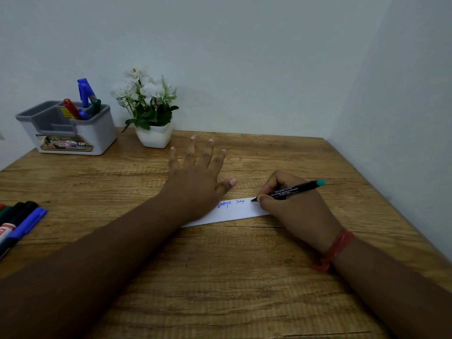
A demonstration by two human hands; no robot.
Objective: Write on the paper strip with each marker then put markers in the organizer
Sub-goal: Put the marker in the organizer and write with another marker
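Partway thru, by the look of it; the paper strip (234, 212) already carries two written words — one in larger blue, one smaller and darker — and the right hand (291, 206) pinches a black marker w/ teal end (297, 190), tip down on the strip just right of the second word, so a third entry looks to be starting. The organizer (68, 128) at the far left of the table (220, 277) already holds several markers in its rear compartment: red, blue, green; a bunch of loose markers (17, 223) lies at the near left edge, well apart from the strip, presumably yet to be used or stowed.

Marker's long axis runs roughly left-right, tilted; tip points left and down onto the paper, teal end up and to the right. Strip's long axis also runs left-right, its right end a bit farther from the person than the left.

Left hand (195, 182) lies flat, fingers spread straight, pressing the strip's left part — it holds nothing. A potted white flower (149, 111) stands just beside the organizer.
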